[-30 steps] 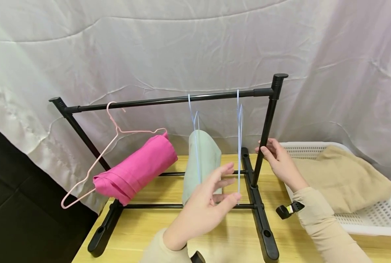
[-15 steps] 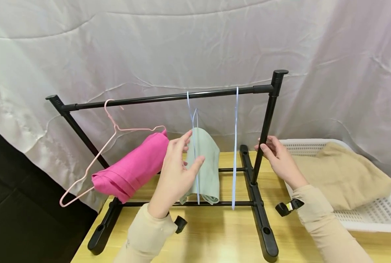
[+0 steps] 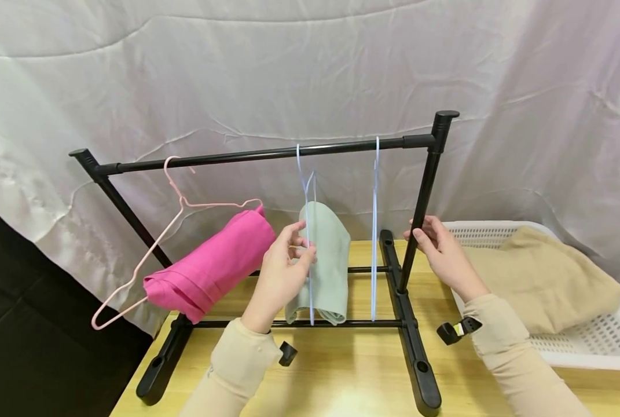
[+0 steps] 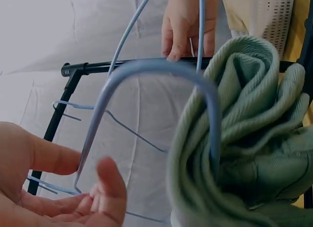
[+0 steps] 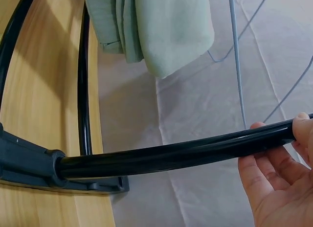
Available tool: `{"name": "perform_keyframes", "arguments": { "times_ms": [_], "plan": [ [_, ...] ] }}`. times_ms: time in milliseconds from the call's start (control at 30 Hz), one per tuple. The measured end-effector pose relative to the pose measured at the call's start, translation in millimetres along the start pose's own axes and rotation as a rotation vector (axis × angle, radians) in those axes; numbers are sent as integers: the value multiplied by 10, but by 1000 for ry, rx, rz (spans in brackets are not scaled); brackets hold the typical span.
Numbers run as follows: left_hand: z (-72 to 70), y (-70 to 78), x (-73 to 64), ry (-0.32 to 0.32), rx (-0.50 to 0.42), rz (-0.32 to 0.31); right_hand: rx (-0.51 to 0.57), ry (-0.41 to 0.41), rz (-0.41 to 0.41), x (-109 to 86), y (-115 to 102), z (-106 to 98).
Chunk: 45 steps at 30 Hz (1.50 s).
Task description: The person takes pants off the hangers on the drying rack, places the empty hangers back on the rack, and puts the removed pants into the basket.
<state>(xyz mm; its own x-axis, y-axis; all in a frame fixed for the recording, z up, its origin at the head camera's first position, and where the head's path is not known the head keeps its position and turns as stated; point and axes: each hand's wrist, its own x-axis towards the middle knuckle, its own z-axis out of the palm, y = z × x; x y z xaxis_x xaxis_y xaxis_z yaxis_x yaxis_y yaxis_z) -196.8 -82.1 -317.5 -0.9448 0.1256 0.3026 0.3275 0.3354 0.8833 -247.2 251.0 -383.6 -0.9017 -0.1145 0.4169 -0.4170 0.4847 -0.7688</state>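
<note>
Near the middle of the rail hangs a blue wire hanger bearing folded pale green cloth. My left hand is at this hanger's near side, thumb and fingers around its wire, as the left wrist view shows. My right hand grips the right upright post of the black rack, thumb on one side and fingers on the other. A second blue hanger hangs bare between the green cloth and that post. On the left, a pink hanger carries folded bright pink cloth.
A white perforated basket stands right of the rack, with beige cloth inside. The rack's feet rest on a wooden table. Behind hangs a pale curtain, and dark material lies at the left.
My left hand has moved left from the bare blue hanger to the hanger with green cloth, and its fingers have closed in on the wire. My right hand has stayed on the post.
</note>
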Motion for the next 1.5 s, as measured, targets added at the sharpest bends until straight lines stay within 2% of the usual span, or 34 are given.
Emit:
{"name": "perform_keyframes", "arguments": {
  "times_ms": [100, 233, 367, 467, 567, 733, 1133, 1333, 1500],
  "plan": [
    [-26, -29, -11, -3, -58, -33, -4, 4, -5, -6, 0, 35],
    [-62, -77, -17, -29, -164, -116, -1, 8, -10, -11, -8, 62],
    [-71, -121, -5, -1, -267, -146, -10, 12, -13, -10, -25, 59],
    [-62, -125, -10, 60, -251, -101, -20, 16, -19, -3, -36, 54],
    [-44, -113, -19, 119, -199, -62, -30, 23, -27, 5, -42, 48],
    [-23, -87, -25, 186, -142, -30, -45, 30, -33, 11, -31, 44],
    [-107, 25, -46, 205, -171, 48, -49, 25, -29, -16, -5, 50],
    [-133, 22, -131, 217, -116, 59, -75, 44, -39, -28, 3, 49],
    [-155, 2, -237, 220, -138, 46, -48, 38, -44, -10, 9, 54]
  ]
}}
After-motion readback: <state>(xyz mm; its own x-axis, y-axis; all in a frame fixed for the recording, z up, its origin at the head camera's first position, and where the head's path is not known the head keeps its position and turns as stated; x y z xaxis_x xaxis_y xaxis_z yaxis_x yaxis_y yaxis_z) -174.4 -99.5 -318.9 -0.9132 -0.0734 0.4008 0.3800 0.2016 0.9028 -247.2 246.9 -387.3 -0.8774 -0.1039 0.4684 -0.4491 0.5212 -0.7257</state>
